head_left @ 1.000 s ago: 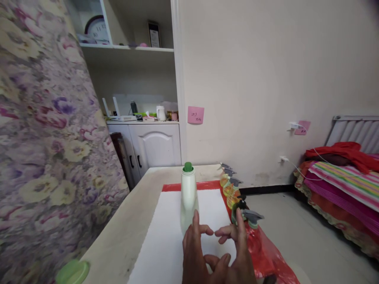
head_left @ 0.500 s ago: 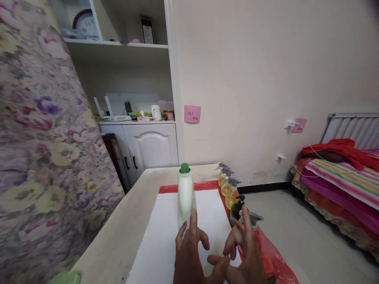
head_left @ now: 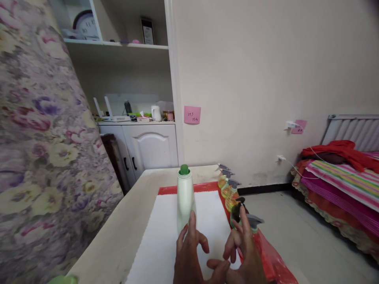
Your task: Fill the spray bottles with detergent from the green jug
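Note:
A tall pale green bottle [head_left: 185, 201] with a green cap stands upright on a white sheet [head_left: 166, 244] on the table. My left hand [head_left: 189, 254] is raised just in front of the bottle's base, fingers spread and holding nothing. My right hand [head_left: 244, 252] is beside it, fingers apart and empty, close to a dark green spray bottle with a grey trigger [head_left: 241, 215]. The thumbs of both hands nearly meet at the bottom edge. A row of yellow spray bottles [head_left: 226, 183] with grey triggers lines the table's right edge.
A red plastic sheet [head_left: 269, 256] hangs over the table's right side. A floral curtain [head_left: 44, 150] fills the left. White cabinet [head_left: 148, 144] and shelves stand behind the table. A bed with striped bedding [head_left: 343, 177] is at right. A green lid [head_left: 63, 279] lies at the table's near left.
My hands have drawn slightly apart and my fingers have straightened; the right hand rose toward the dark spray bottle. The view shifted a little left. The bottles have not moved.

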Demonstrator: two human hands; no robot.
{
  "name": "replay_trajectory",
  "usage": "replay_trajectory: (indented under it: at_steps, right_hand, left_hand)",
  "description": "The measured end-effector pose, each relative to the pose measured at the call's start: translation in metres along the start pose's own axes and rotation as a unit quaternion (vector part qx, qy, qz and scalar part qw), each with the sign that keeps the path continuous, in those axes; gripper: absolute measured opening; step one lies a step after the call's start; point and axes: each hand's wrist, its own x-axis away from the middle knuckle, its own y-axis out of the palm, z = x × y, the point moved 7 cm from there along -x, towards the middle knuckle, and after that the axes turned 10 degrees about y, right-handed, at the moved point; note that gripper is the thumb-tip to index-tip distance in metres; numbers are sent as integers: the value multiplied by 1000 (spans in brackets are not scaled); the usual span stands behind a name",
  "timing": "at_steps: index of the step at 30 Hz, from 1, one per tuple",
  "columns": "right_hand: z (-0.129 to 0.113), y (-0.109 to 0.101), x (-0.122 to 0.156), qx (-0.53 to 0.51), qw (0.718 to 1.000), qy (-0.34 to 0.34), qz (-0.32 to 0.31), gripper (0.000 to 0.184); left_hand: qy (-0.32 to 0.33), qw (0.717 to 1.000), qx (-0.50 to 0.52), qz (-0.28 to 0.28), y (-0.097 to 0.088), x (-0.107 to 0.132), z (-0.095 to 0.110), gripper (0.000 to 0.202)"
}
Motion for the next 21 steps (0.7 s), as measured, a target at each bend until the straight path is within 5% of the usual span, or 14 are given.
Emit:
replay_trajectory:
  at_steps: [21]
  right_hand:
    - [-7, -2, -4, 9, 1000, 8, 8, 111]
  left_hand:
    - [-52, 998, 21, -25, 1, -3, -4, 94]
